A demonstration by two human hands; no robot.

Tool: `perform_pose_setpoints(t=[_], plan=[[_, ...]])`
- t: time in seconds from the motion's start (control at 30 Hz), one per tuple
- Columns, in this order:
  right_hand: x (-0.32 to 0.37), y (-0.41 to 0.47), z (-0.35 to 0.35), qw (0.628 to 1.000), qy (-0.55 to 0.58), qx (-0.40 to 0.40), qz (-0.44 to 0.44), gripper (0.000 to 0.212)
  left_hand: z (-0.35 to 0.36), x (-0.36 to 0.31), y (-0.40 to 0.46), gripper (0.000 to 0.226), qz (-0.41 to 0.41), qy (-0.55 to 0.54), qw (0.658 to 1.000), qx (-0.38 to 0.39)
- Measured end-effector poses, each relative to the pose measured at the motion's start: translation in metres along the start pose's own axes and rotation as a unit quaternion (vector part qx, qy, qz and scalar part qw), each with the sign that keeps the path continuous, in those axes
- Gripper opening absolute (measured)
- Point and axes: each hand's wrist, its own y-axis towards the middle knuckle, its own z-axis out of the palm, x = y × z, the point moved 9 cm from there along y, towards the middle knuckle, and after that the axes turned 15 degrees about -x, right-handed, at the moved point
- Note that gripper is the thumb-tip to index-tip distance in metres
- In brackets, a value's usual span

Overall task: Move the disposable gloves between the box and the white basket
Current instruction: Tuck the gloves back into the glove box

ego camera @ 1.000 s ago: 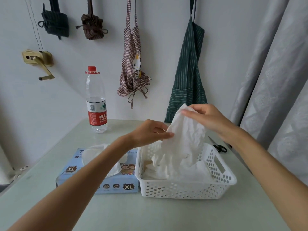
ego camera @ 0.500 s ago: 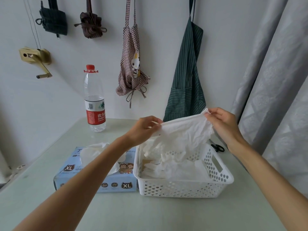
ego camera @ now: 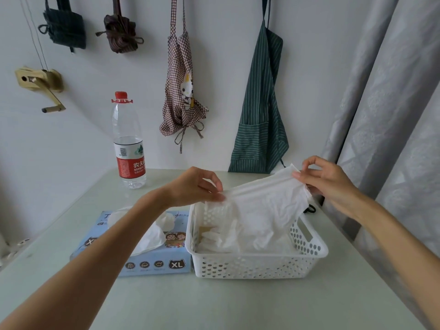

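A thin white disposable glove point(ego camera: 266, 201) is stretched wide above the white perforated basket point(ego camera: 252, 265). My left hand point(ego camera: 195, 186) pinches its left cuff corner and my right hand point(ego camera: 326, 179) pinches the right corner, higher up. The glove's lower part hangs into the basket, where more crumpled white gloves point(ego camera: 238, 241) lie. To the left of the basket, touching it, sits the blue glove box point(ego camera: 154, 260) marked XL, with a glove point(ego camera: 152, 236) poking out of its top slot, partly hidden by my left forearm.
A water bottle point(ego camera: 129, 144) with a red cap stands at the back left of the pale green table point(ego camera: 214, 303). Black scissors point(ego camera: 310, 208) lie behind the basket. Aprons hang on the wall, and a grey curtain point(ego camera: 385, 115) falls along the table's right edge.
My hands have moved apart, spreading the glove from a bunched, upright hang into a wide stretched sheet over the basket. My right hand went right and the left stayed near the basket's back left corner.
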Motion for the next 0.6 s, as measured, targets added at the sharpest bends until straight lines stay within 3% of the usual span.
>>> perform_pose_setpoints(t=[0.17, 0.37, 0.5, 0.6], plan=[[0.003, -0.013, 0.006, 0.994, -0.096, 0.013, -0.045, 0.028, -0.009, -0.001, 0.003, 0.027, 0.08, 0.146, 0.981, -0.1], [0.03, -0.042, 0.025, 0.997, -0.023, -0.004, -0.073, 0.029, -0.045, -0.035, -0.021, 0.025, 0.107, 0.236, 0.941, -0.215], [0.023, -0.046, 0.034, 0.999, 0.049, -0.01, -0.005, 0.044, -0.065, -0.057, -0.019, 0.02, 0.112, 0.275, 0.929, -0.22], [-0.015, -0.043, 0.037, 0.998, -0.008, 0.008, 0.063, 0.051, -0.036, -0.041, -0.003, 0.023, 0.113, 0.326, 0.929, -0.134]])
